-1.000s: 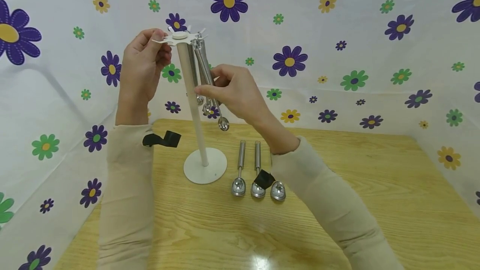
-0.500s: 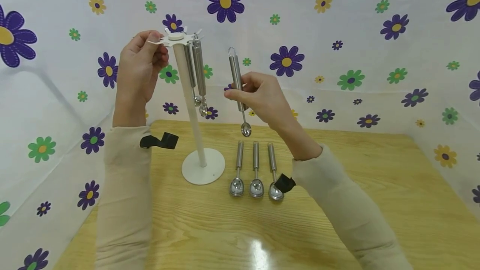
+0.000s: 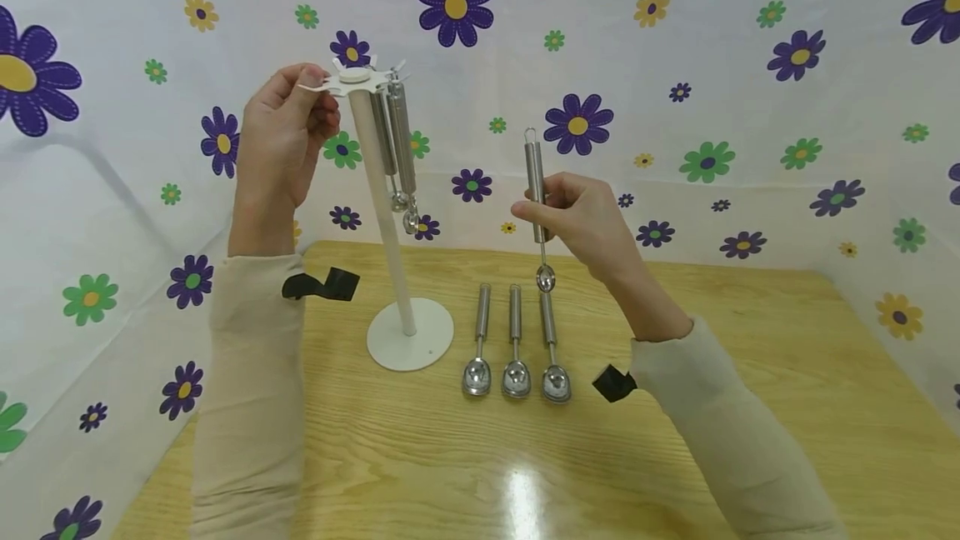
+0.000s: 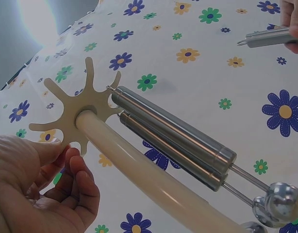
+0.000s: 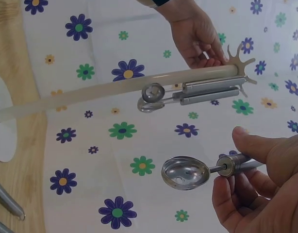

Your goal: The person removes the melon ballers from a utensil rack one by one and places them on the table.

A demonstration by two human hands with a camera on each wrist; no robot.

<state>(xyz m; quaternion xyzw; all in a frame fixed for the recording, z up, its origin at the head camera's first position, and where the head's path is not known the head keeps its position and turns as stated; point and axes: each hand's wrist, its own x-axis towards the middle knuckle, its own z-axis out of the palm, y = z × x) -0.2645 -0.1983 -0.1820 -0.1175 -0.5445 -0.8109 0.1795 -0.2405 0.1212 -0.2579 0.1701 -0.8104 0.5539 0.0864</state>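
Note:
My left hand [image 3: 279,136] pinches one arm of the star-shaped hook top [image 4: 66,114] of a white utensil stand [image 3: 384,223]. From the stand's right side hang two metal scoops [image 4: 175,133], their handles up and close together. My right hand [image 3: 592,223] holds another metal scoop [image 3: 535,177] by its handle, thumb on one side and fingers on the other. Its wire loop points up and its small bowl [image 5: 185,174] down, to the right of the stand. In the head view that bowl overlaps the handle end of the rightmost scoop on the table.
Three metal scoops, a left one [image 3: 477,376], a middle one [image 3: 516,378] and a right one [image 3: 556,383], lie side by side on the wooden table [image 3: 405,457]. Left of them is the stand's round base [image 3: 397,348]. Behind hangs a flower-patterned cloth [image 3: 675,107].
My right hand has taken one scoop off the stand and carried it right and slightly down, over the table scoops. My left hand stays on the stand's top.

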